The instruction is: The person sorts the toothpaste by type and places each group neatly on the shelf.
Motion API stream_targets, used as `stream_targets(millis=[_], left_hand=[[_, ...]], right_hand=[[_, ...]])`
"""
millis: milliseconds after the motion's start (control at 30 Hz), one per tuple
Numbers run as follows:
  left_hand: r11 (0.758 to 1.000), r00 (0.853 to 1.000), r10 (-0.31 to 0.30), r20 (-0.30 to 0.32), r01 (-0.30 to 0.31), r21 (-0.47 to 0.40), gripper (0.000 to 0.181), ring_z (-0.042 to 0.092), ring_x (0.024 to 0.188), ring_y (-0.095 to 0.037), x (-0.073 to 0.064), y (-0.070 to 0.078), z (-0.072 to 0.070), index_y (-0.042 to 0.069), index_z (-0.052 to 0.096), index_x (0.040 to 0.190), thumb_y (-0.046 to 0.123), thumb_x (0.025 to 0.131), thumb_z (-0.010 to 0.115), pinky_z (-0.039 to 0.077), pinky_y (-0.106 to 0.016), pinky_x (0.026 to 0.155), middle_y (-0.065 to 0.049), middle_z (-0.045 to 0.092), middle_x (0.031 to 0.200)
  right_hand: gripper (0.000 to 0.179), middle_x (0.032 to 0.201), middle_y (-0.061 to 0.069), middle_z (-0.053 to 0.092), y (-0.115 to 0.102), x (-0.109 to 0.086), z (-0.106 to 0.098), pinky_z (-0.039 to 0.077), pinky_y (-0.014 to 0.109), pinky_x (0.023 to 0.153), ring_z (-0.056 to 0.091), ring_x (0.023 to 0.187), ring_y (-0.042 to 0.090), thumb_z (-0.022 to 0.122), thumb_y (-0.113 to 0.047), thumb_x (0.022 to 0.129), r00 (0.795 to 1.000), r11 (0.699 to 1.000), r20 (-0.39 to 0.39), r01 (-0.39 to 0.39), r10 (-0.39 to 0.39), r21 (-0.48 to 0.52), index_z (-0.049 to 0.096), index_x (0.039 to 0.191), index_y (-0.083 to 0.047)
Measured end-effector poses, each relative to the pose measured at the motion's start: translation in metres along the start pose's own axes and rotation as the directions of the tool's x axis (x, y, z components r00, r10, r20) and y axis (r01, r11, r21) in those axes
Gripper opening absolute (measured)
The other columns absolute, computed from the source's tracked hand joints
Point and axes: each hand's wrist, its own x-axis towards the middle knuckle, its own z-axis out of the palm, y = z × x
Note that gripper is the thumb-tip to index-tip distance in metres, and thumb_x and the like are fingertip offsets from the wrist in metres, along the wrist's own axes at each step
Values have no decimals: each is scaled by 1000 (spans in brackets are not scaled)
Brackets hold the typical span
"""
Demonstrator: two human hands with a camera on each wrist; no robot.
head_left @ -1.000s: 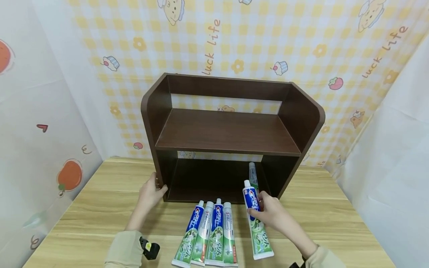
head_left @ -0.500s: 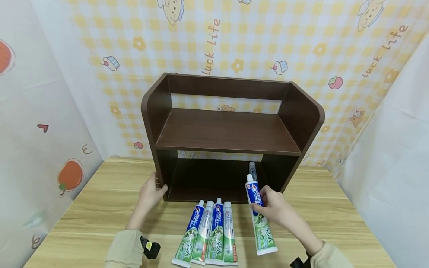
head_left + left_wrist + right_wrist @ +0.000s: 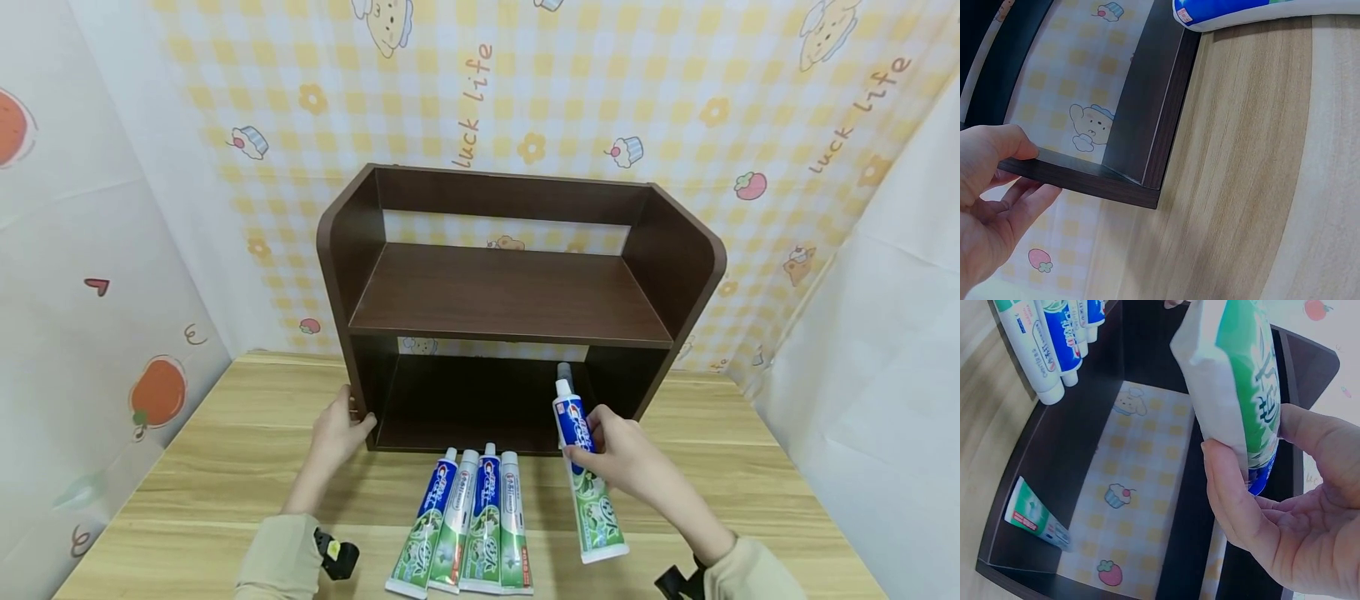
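My right hand point(image 3: 626, 450) pinches a blue, green and white toothpaste tube point(image 3: 591, 500) between thumb and fingers, cap toward the shelf. The tube is held tilted in front of the lower compartment of a dark brown two-tier shelf point(image 3: 510, 292). Inside that compartment, at its right, lies another toothpaste tube point(image 3: 1035, 515); in the head view the held tube hides most of it. At the other end, my left hand point(image 3: 337, 429) grips the shelf's left side panel point(image 3: 1085, 181), thumb on the inner face and fingers outside.
Several toothpaste tubes point(image 3: 480, 525) lie side by side on the wooden table point(image 3: 255, 433), before the shelf, caps toward it. A yellow checked cloth point(image 3: 510, 100) hangs behind the shelf. White cloth walls point(image 3: 862, 350) stand at both sides.
My right hand has carried its toothpaste tube forward and slightly right, so the cap now overlaps the lower compartment and covers more of the tube inside. My left hand stays on the panel.
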Motion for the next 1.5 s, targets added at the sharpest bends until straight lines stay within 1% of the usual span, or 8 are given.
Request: stream_targets(millis=[333, 533, 800, 1133, 1367, 1500], left_hand=[[1000, 1000, 9, -15, -9, 3, 35, 63, 92, -39, 1, -1, 1, -5, 43, 110, 11, 82, 56, 47, -51, 81, -28, 61, 105], [1000, 1000, 4, -13, -4, 4, 34, 63, 93, -39, 2, -2, 0, -4, 43, 110, 12, 82, 56, 47, -51, 80, -28, 60, 105], [1000, 1000, -8, 2, 8, 3, 41, 62, 94, -39, 2, -2, 0, -7, 41, 116, 14, 83, 55, 49, -49, 79, -29, 58, 107], [1000, 1000, -10, -1, 10, 1, 45, 62, 94, -39, 3, -3, 1, -8, 40, 118, 14, 82, 56, 48, -49, 80, -29, 58, 108], [1000, 1000, -13, 5, 13, -12, 40, 62, 93, -38, 3, -3, 2, -6, 42, 114, 14, 82, 56, 49, -48, 80, -29, 59, 107], [1000, 1000, -18, 9, 18, -12, 42, 62, 94, -39, 3, -2, 2, -6, 41, 117, 15, 83, 56, 49, -49, 80, -29, 59, 108]], right_hand=[[33, 73, 7, 58, -7, -3, -6, 48, 21, 46, 54, 58, 11, 67, -15, 80, 1000, 1000, -4, 31, -31, -6, 48, 100, 2], [35, 76, 8, 60, -11, -6, -12, 49, 21, 49, 55, 61, 11, 66, -16, 80, 998, 998, -13, 61, -61, -18, 47, 102, 4], [38, 77, 8, 61, -15, -8, -17, 50, 22, 53, 56, 62, 11, 67, -19, 81, 996, 996, -36, 76, -78, -52, 47, 104, 3], [38, 77, 8, 62, -23, -8, -26, 50, 21, 53, 56, 64, 11, 67, -21, 81, 991, 991, -65, 117, -121, -65, 47, 103, 3], [38, 78, 8, 62, -24, -7, -30, 49, 21, 53, 56, 64, 11, 66, -21, 81, 989, 990, -78, 124, -129, -71, 47, 102, 4], [39, 80, 9, 62, -25, -6, -32, 50, 22, 54, 56, 65, 12, 66, -22, 82, 989, 990, -80, 117, -124, -81, 46, 103, 4]])
